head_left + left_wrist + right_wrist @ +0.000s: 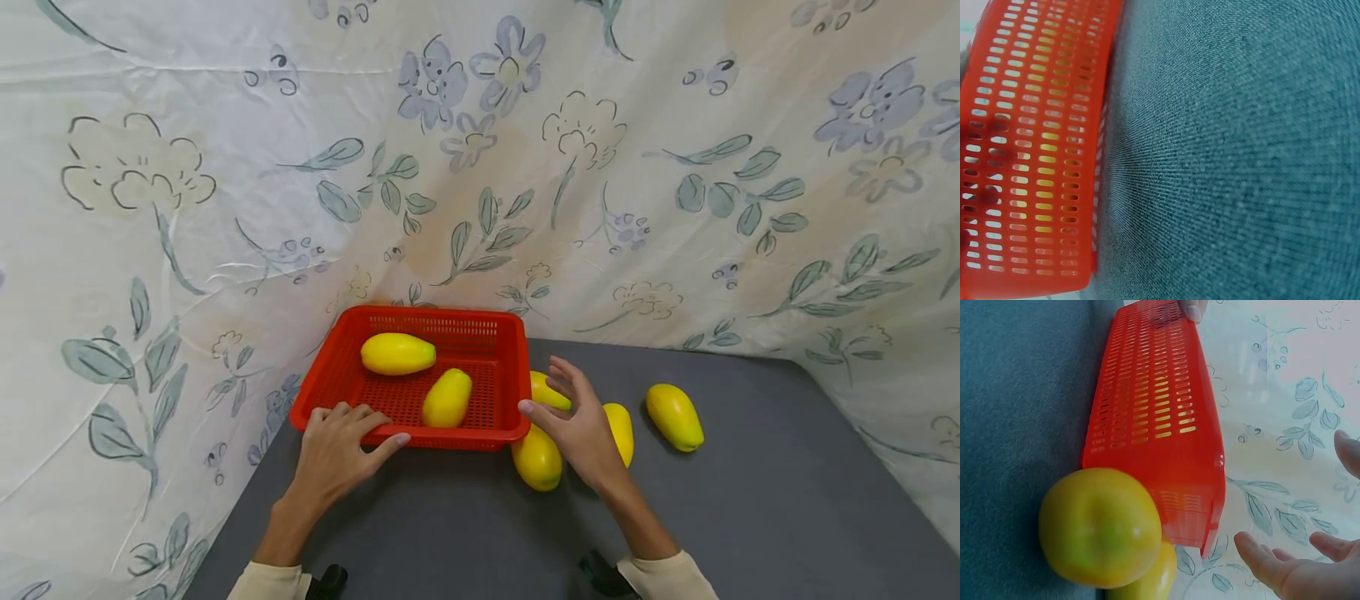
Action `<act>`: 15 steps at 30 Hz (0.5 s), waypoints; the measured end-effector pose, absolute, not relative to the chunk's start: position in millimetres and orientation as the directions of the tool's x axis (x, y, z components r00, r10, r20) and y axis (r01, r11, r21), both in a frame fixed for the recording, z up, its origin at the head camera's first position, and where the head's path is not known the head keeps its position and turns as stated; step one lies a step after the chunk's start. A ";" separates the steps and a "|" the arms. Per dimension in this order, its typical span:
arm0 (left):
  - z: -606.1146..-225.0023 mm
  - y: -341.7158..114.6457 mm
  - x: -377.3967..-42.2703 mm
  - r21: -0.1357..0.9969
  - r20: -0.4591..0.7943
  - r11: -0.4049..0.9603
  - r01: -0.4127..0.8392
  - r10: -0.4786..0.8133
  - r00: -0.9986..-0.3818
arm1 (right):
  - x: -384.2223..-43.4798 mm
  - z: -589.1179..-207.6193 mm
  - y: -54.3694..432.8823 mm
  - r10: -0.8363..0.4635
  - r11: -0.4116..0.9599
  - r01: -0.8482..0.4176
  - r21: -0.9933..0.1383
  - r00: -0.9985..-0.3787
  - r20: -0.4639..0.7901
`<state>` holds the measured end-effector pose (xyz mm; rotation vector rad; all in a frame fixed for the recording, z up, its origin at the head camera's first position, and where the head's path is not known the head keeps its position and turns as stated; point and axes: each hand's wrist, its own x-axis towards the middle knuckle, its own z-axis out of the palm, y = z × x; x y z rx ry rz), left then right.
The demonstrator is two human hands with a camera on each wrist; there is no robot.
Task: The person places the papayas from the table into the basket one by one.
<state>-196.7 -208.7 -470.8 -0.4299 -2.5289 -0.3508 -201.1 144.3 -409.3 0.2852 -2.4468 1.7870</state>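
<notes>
Red basket (465,438) sat on the grey tabletop (765,500), one yellow fruit (397,354) lying toward its back, a second fruit (447,400) nearer the front. Left hand (341,442) gripped the near rim, fingertips partly hidden. Right hand (577,425), fingers loosely spread, hung beside the right rim, seemingly above three outside fruits (537,460); another fruit (675,417) lay farther right.
</notes>
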 end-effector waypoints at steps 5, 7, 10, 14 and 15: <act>-472.0 -210.0 -197.4 0.149 0.571 0.911 0.384 0.238 -0.786 | -198.5 -414.7 148.5 -0.087 0.316 -0.192 -0.929 -0.981 0.173; -472.8 -210.6 -197.9 0.148 0.580 0.908 0.391 0.241 -0.778 | -197.4 -417.3 150.6 -0.084 0.326 -0.185 -0.927 -0.983 0.166; -473.6 -211.2 -198.5 0.153 0.590 0.903 0.402 0.243 -0.770 | -196.0 -420.3 154.7 -0.077 0.332 -0.184 -0.925 -0.983 0.168; -473.8 -211.7 -199.1 0.153 0.597 0.901 0.407 0.244 -0.765 | -194.9 -423.9 161.2 -0.071 0.338 -0.200 -0.920 -0.980 0.187; -473.7 -211.8 -199.2 0.154 0.596 0.901 0.406 0.243 -0.765 | -194.6 -424.9 162.8 -0.068 0.339 -0.203 -0.919 -0.979 0.191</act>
